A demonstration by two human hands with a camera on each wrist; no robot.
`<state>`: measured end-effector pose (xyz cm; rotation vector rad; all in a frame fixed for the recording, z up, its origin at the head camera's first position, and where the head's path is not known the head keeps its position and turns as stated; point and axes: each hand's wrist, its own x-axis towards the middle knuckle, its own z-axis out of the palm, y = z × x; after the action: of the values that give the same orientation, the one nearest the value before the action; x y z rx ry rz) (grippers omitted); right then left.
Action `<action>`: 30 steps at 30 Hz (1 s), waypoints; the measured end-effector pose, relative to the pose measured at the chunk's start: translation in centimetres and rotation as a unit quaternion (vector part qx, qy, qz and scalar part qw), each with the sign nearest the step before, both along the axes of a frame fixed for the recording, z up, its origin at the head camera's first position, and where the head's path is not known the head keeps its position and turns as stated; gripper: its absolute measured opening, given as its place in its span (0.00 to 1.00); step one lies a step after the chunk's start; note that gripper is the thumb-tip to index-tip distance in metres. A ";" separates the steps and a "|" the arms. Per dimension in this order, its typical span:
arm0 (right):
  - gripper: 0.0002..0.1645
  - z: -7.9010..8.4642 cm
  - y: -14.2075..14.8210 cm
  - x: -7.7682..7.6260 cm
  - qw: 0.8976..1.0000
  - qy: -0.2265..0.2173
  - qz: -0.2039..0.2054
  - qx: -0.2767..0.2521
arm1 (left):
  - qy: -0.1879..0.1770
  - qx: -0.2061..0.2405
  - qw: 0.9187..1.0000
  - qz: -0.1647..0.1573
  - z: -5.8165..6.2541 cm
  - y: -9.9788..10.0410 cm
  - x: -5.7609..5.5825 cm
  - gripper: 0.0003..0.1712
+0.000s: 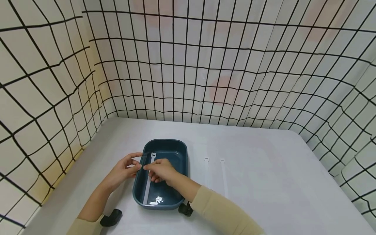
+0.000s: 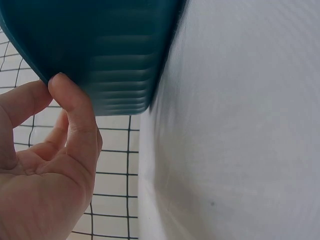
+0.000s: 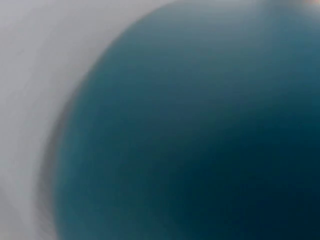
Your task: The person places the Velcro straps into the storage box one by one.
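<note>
A dark teal rectangular basin [image 1: 173,156] stands on the white table. One white strap with a slotted head [image 1: 148,189] lies lengthwise inside it, along the left side. My left hand [image 1: 129,167] is at the basin's left rim; in the left wrist view its thumb and forefinger pinch the edge of the basin [image 2: 120,65]. Over the basin, my right hand [image 1: 161,171] has curled fingers, with fingertips close to the left rim, and it covers the middle of the strap. Whether those fingertips hold anything is too small to tell. Only a blurred basin wall [image 3: 150,125] fills the right wrist view.
Two more white straps lie side by side on the table right of the basin, a nearer strap [image 1: 207,173] and a farther strap [image 1: 224,176]. Black wire mesh [image 1: 182,65] encloses the table's back and sides. Dark wrist cameras [image 1: 111,218] sit at both sleeves.
</note>
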<state>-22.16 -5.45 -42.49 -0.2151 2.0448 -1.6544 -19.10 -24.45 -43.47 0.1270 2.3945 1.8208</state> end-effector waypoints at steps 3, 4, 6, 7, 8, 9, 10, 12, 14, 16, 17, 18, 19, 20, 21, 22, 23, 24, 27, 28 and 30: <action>0.17 0.6 1.0 0.1 1.000 -0.004 0.010 -0.026 | 0.000 -0.003 1.000 0.005 0.0 0.1 -0.1 0.30; 0.18 0.8 1.5 0.2 0.999 -0.003 0.014 -0.040 | 0.000 -0.004 1.000 0.007 0.0 0.2 -0.1 0.30; 0.17 1.3 2.8 0.5 0.997 -0.004 0.020 -0.073 | -0.001 -0.004 1.000 0.010 -0.1 0.3 -0.1 0.30; 0.15 1.6 3.5 0.7 0.995 -0.007 0.024 -0.092 | -0.002 -0.004 1.000 0.010 -0.1 0.3 -0.1 0.30; 0.14 1.8 4.2 1.0 0.993 -0.012 0.030 -0.110 | -0.002 -0.003 1.000 0.011 -0.1 0.4 -0.1 0.31; 0.13 2.1 4.9 1.2 0.991 -0.016 0.034 -0.125 | -0.001 -0.005 1.000 0.012 -0.1 0.4 0.0 0.31; 0.11 2.3 5.7 1.4 0.989 -0.021 0.036 -0.139 | 0.000 -0.007 1.000 0.013 -0.1 0.5 0.1 0.31; 0.08 2.6 7.2 1.8 0.986 -0.030 0.039 -0.160 | 0.001 -0.011 1.000 0.015 0.0 0.5 0.2 0.32; 0.07 2.7 8.5 2.0 0.984 -0.035 0.036 -0.172 | 0.003 -0.015 1.000 0.017 0.1 0.5 0.3 0.32; 0.06 2.6 9.8 2.1 0.983 -0.033 0.030 -0.179 | 0.005 -0.016 1.000 0.018 0.2 0.4 0.3 0.32; 0.05 2.6 10.5 2.2 0.983 -0.034 0.025 -0.180 | 0.006 -0.015 1.000 0.017 0.3 0.3 0.4 0.32; 0.05 2.6 11.1 2.3 0.982 -0.034 0.020 -0.182 | 0.006 -0.015 1.000 0.016 0.4 0.3 0.4 0.32; 0.06 2.6 11.7 2.3 0.982 -0.035 0.015 -0.183 | 0.007 -0.013 1.000 0.014 0.5 0.2 0.4 0.32; 0.06 2.5 12.4 2.2 0.982 -0.035 0.010 -0.183 | 0.007 -0.012 1.000 0.013 0.5 0.2 0.4 0.32; 0.06 2.5 12.9 2.2 0.983 -0.035 0.005 -0.183 | 0.008 -0.012 1.000 0.012 0.5 0.2 0.4 0.32; 0.06 2.5 13.5 2.2 0.983 -0.037 -0.002 -0.182 | 0.008 -0.011 1.000 0.011 0.5 0.2 0.4 0.32; 0.05 2.5 14.0 2.1 0.983 -0.039 -0.007 -0.182 | 0.007 -0.010 1.000 0.011 0.5 0.2 0.3 0.32; 0.05 2.4 14.6 2.1 0.983 -0.040 -0.012 -0.181 | 0.007 -0.010 1.000 0.011 0.5 0.2 0.3 0.32; 0.04 1.8 16.0 1.9 0.982 -0.046 -0.034 -0.178 | 0.005 -0.011 1.000 0.013 0.4 0.3 0.3 0.32; 0.04 1.6 16.4 1.8 0.983 -0.047 -0.041 -0.175 | 0.005 -0.011 1.000 0.014 0.4 0.3 0.3 0.33; 0.05 1.0 17.4 1.8 0.983 -0.050 -0.058 -0.168 | 0.004 -0.011 1.000 0.013 0.3 0.4 0.3 0.33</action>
<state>-20.39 11.93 -41.46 -0.1247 1.7239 -2.0366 -18.76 -24.08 -43.12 0.1008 2.4323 1.8074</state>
